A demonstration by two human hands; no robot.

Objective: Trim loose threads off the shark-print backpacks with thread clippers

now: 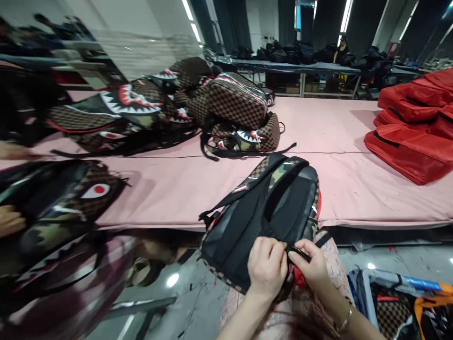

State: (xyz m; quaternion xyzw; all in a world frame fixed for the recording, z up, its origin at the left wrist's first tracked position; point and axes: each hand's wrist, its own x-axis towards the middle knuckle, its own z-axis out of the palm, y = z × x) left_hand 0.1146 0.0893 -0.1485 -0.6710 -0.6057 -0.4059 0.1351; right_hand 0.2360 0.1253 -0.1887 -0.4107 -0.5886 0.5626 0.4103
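Observation:
A backpack with a black back panel and brown checkered edges leans from the pink table's edge onto my lap, its straps facing up. My left hand is closed at the lower end of a shoulder strap, which has a camouflage patch. My right hand pinches a short black webbing strap close beside the left. The fingertips of both hands nearly meet. What exactly lies between the left fingers is partly hidden. Red fabric shows just below the hands.
Several checkered shark-face backpacks are piled on the pink table. Red bags are stacked at right. At left, another person's hand holds a similar backpack. A bin with bags stands on the floor at lower right.

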